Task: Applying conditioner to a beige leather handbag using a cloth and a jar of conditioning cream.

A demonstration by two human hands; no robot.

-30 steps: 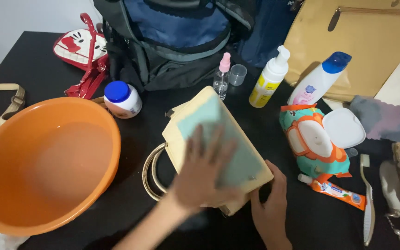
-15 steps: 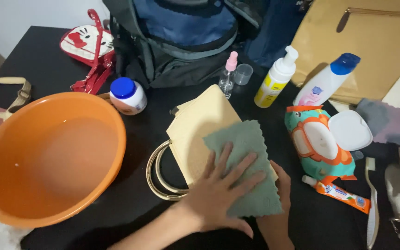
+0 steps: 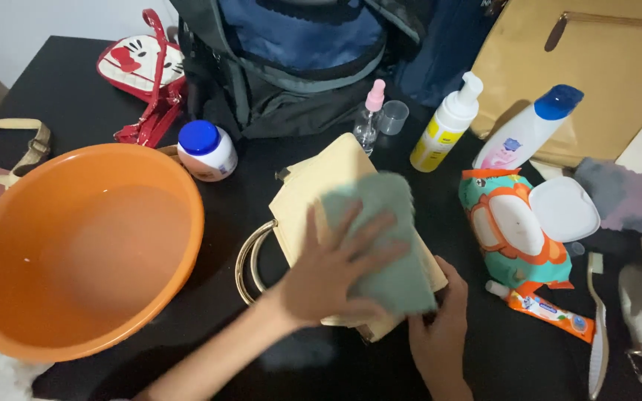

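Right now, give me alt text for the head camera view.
A left hand presses a green cloth flat on a cream handbag while the right hand holds the bag's near corner, on a black table beside an orange basin.

Both forearms are bare, with no sleeve, watch or bracelet in view. The left hand (image 3: pixel 328 271) shows no rings and short, unpainted nails. The right hand (image 3: pixel 440 327) is likewise bare of rings and gloves.

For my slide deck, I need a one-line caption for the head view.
Left hand presses a green cloth on a cream handbag while right hand steadies it.
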